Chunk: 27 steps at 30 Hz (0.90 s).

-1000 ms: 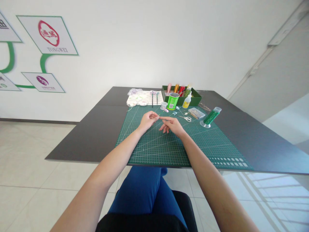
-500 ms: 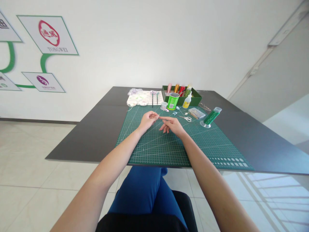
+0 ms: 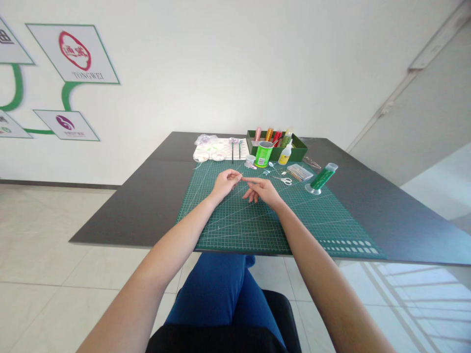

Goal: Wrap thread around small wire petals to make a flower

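Observation:
Over the green cutting mat (image 3: 228, 225), my left hand (image 3: 225, 183) is closed, with thumb and fingertips pinched together. Whatever lies in that pinch is too small to make out. My right hand (image 3: 264, 190) reaches in from the other side, its index finger stretched out to meet the left fingertips. Its lower fingers hang loose and apart, and I see nothing held in it. Just beyond the right hand lie white-handled scissors (image 3: 286, 181) and a few small pale blue pieces (image 3: 266, 172).
Behind the hands stand a green can (image 3: 263, 155), a glue bottle (image 3: 285, 153) and a small clear tub (image 3: 249, 161). A dark green box (image 3: 301, 149) holds several coloured tubes. Rightward are a clear case (image 3: 300, 172) and a green-filled tube (image 3: 323, 177). White material (image 3: 217, 149) lies back left.
Very little differs. Both hands keep their place and pose, with the fingertips meeting at the same spot; at most the left fingertips have shifted slightly.

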Motion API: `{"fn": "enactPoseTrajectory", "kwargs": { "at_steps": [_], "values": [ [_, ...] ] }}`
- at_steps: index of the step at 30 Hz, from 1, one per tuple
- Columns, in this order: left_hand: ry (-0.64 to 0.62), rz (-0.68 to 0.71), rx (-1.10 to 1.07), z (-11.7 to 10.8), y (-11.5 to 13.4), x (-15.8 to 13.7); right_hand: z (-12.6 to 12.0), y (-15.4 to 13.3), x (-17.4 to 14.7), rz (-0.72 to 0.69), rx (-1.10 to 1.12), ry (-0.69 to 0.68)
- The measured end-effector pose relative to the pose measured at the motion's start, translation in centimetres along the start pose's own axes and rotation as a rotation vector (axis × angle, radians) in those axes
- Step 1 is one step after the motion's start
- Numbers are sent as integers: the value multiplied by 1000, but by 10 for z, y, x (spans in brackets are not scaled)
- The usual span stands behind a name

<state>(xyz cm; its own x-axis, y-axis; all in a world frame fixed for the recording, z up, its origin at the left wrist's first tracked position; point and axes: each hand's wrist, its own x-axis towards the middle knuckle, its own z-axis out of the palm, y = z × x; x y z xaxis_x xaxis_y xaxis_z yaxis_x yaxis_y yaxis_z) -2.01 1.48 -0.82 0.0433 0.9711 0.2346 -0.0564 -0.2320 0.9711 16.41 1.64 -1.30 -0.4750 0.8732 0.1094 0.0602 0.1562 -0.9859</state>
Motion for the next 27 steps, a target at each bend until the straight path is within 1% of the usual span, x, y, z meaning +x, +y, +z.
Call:
{"fn": "enactPoseTrajectory", "kwargs": {
  "at_steps": [27],
  "values": [
    [-5,27,24,-2,-1,0,1,0,0,-2,0,2]
  ]
}}
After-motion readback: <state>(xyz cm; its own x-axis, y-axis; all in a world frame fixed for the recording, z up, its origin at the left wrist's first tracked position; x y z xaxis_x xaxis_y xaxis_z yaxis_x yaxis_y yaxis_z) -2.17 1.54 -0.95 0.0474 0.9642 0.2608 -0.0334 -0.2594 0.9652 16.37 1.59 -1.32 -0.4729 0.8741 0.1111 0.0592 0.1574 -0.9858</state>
